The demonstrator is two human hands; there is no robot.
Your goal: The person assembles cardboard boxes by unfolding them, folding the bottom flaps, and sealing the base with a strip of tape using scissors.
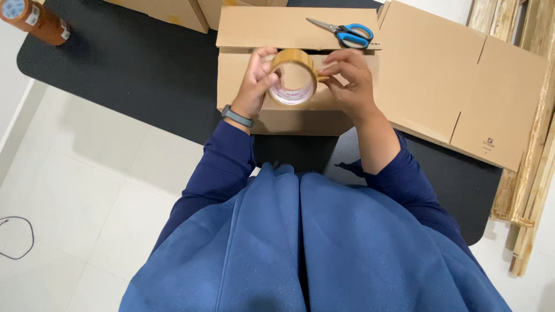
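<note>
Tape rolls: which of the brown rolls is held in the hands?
The brown tape roll over the cardboard box, gripped by the left hand and right hand. The other rolls stand untouched at the table's far-left corner.

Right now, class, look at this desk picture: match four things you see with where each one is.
Things:
1. tape roll
2. scissors
3. flattened carton
4. wristband

Places:
A. on the box's top flap
B. on the left wrist
C. between both hands
D. lying to the right of the box

Pairs: 1-C, 2-A, 3-D, 4-B
</note>
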